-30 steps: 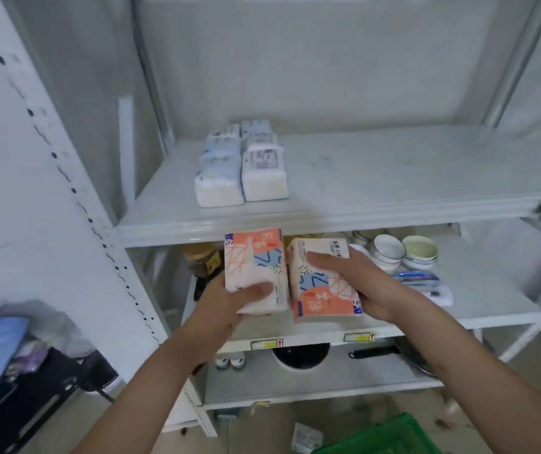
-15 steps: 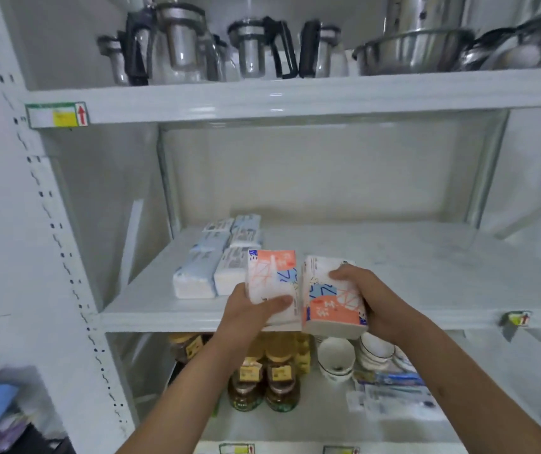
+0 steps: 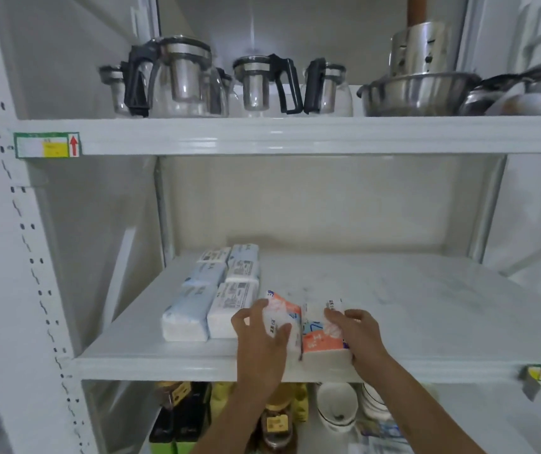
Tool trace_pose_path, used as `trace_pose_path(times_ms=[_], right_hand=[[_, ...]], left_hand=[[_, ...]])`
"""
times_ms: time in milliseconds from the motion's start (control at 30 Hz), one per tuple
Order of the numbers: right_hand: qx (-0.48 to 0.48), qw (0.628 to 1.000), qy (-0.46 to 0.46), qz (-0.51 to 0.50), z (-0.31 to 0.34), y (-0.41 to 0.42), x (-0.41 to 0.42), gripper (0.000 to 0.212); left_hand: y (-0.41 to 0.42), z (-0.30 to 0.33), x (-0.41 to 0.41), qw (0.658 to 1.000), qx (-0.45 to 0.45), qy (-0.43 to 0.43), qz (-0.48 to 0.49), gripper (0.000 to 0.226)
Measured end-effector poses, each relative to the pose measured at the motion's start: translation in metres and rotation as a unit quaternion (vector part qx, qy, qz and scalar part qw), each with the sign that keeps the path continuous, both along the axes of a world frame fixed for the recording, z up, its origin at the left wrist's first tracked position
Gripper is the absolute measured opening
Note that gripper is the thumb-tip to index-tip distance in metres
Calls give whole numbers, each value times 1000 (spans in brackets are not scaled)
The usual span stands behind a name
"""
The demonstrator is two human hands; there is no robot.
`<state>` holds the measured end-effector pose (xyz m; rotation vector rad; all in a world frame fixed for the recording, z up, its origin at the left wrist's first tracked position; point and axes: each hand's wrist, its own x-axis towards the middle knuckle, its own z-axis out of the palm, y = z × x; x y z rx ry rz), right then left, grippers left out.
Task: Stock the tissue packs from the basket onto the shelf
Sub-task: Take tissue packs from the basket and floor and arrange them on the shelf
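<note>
We have both hands at the front edge of the middle shelf (image 3: 393, 290), each one closed around an orange-and-white tissue pack. Our left hand (image 3: 261, 335) wraps the left pack (image 3: 283, 314) from its near end, and our right hand (image 3: 359, 335) grips the right pack (image 3: 319, 335) along its outer side. The two packs touch each other side by side and look to be resting on, or just above, the shelf's front lip; we cannot tell which.

Just to the left of these packs sits the blue-and-white stack (image 3: 216, 290) of tissue packs, two columns running back toward the shelf's rear wall, so part of the stocking is already done. To the right of our packs the shelf is bare, which leaves plenty of room.

By our judgement we are mid-placement: these two need sliding back beside the stack and letting go. The basket is not in view, so we cannot say how many packs remain.
</note>
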<state>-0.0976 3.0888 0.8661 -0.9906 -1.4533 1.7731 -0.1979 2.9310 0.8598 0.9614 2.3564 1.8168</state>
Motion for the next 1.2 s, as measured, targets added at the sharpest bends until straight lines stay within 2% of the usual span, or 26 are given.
trace_pose_path(times_ms=[100,200,233,300,367,433,500,567,633,700,800,833,933,1000,1067,1133,1200], right_hand=[[69,996,-38,-40,-3,7,-10,35],[149,982,-60,-101,-4,9,-20,15],[169,975,-62,-128,-5,11,-24,16],[194,966,-55,-164,-8,14,-35,21],[206,961,-45,-179,-8,14,-45,14],[241,953,-37,-182,-9,16,-51,7],[307,938,-48,-155,-9,20,-51,15],[409,895,-143,-106,-6,26,-46,24],[534,808,-242,-54,-4,29,-33,27],[620,745,-245,-13,-2,27,-15,31],[705,670,-229,45,-9,18,13,39],[717,653,-236,61,-13,15,19,44],[734,612,-286,76,-20,7,22,62],[712,615,-325,96,-17,6,13,77],[694,621,-344,121,-10,14,0,90],[649,644,-364,180,-12,28,-15,91],[634,638,-387,202,-16,42,-32,94]], left_hand=[[15,-1,-9,997,-42,51,-24,50],[26,0,-19,989,-108,77,-58,70],[27,1,-24,985,-139,86,-63,77],[28,4,-35,959,-230,145,-74,86],[30,10,-43,922,-311,220,-66,82],[33,17,-47,900,-352,253,-43,75],[38,22,-45,879,-389,274,-30,72],[41,24,-43,864,-408,293,-19,65],[41,27,-44,868,-391,304,-10,58],[33,26,-44,876,-358,323,-21,57],[16,12,-36,868,-323,376,-42,68],[13,8,-30,859,-319,399,-40,73],[20,-8,-24,831,-406,373,-71,80],[30,-5,-28,815,-463,340,-78,81],[45,4,-34,794,-494,345,-80,83],[61,19,-45,789,-517,316,-98,84],[80,34,-60,793,-536,265,-117,88]])
